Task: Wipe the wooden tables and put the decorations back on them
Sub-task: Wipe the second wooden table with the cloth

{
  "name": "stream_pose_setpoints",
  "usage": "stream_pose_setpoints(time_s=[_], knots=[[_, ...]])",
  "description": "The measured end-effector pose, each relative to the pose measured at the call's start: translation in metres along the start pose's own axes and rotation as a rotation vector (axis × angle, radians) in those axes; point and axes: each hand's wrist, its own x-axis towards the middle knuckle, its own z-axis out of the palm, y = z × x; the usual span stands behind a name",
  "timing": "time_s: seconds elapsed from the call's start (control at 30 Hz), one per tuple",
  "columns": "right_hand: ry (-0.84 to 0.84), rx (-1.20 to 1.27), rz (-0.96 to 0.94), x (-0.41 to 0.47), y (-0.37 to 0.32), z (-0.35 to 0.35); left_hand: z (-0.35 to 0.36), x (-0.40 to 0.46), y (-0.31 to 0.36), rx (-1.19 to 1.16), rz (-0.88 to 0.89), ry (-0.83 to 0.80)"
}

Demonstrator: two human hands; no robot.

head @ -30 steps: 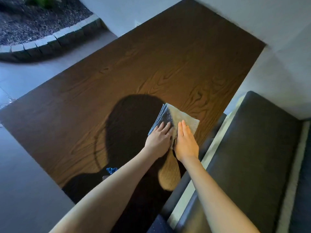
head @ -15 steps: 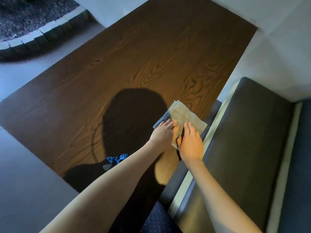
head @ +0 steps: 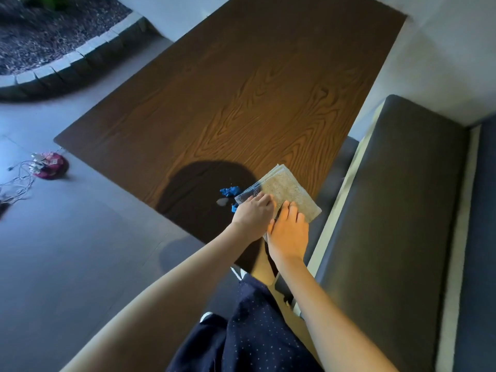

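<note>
the grey floor [head: 67,251] is smooth and matte, filling the near left. on it stands the wooden table [head: 241,84], a long dark-brown rectangular slab with bold swirling grain, running from the near centre to the far right; a warm patch of light falls across its near half, broken by a rounded shadow. to the right, alongside the table's long edge, a bench [head: 397,210] has a flat dark cushion that looks like leather, edged by a pale strip. at far left a curved border of pale rectangular stone blocks [head: 80,52] encloses a bed of dark gravel. the person's navy trousers [head: 255,336], speckled with small pale dots, show at the near edge.

the cloth [head: 284,189], folded into a square of several layers, grey and nubbly on top with bluish edges, lies flat on the table's near right corner, close to the bench side. the left hand [head: 253,213] rests on its near left part, fingers bent down onto the fabric. the right hand [head: 290,232] lies just beside it, fingers fairly straight and pressed flat on the cloth's near edge, gripping nothing.

a crumpled bright blue thing [head: 229,191] shows just left of the cloth. on the floor at left sits a round, dark-red decoration [head: 51,166] with a thin pale cord [head: 16,183] tangled beside it.
</note>
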Motion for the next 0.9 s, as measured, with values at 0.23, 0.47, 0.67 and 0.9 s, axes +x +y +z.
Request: stream_pose_setpoints(time_s=[0.23,0.47,0.67,0.9], knots=[[-0.007,0.032,-0.044,-0.029,-0.015,0.001,0.016,-0.04,-0.011,-0.203,-0.015,-0.068],[0.021,0.061,-0.128,-0.016,-0.001,-0.004,0.007,-0.049,-0.023,-0.613,-0.326,0.126],[-0.031,-0.011,-0.265,0.026,0.014,-0.017,0.002,-0.041,-0.01,-1.025,-0.785,-0.036],[-0.044,0.041,-0.341,0.048,0.025,-0.026,0.004,-0.018,0.018,-1.463,-1.03,0.065]])
